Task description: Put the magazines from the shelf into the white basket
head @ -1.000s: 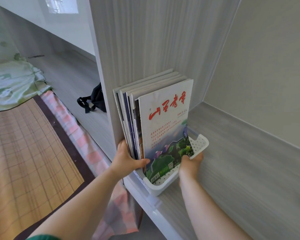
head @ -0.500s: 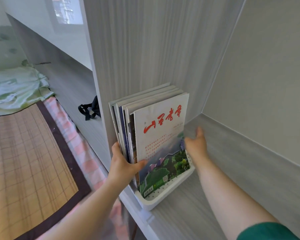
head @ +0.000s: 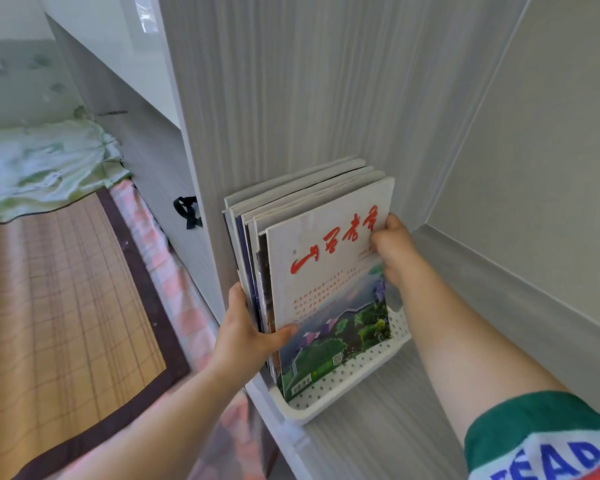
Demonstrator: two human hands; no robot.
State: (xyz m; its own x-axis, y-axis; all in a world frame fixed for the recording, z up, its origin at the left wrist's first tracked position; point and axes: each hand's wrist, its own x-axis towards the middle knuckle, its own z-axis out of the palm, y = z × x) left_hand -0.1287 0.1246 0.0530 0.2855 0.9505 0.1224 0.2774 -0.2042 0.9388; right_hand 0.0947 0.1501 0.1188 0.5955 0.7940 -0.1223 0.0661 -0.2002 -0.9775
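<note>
Several magazines (head: 326, 271) stand upright in a white perforated basket (head: 343, 386) on the grey shelf (head: 413, 427), leaning against the left side panel. The front one has a white cover with red characters and a green landscape picture. My left hand (head: 246, 334) grips the stack's near edge, thumb on the front cover. My right hand (head: 395, 247) holds the far upper edge of the stack, fingers behind it. The basket's far wall is partly hidden by my right forearm.
The shelf's back wall (head: 534, 168) and side panel (head: 274, 98) enclose the compartment. To the left and lower lie a bed with a bamboo mat (head: 49, 306), a pink checked sheet (head: 174, 278), a green blanket (head: 39, 164) and a black strap (head: 187, 211).
My right hand left the basket's right rim, rose along the far side and now grips the stack's upper far edge. My left hand stayed on the near edge.
</note>
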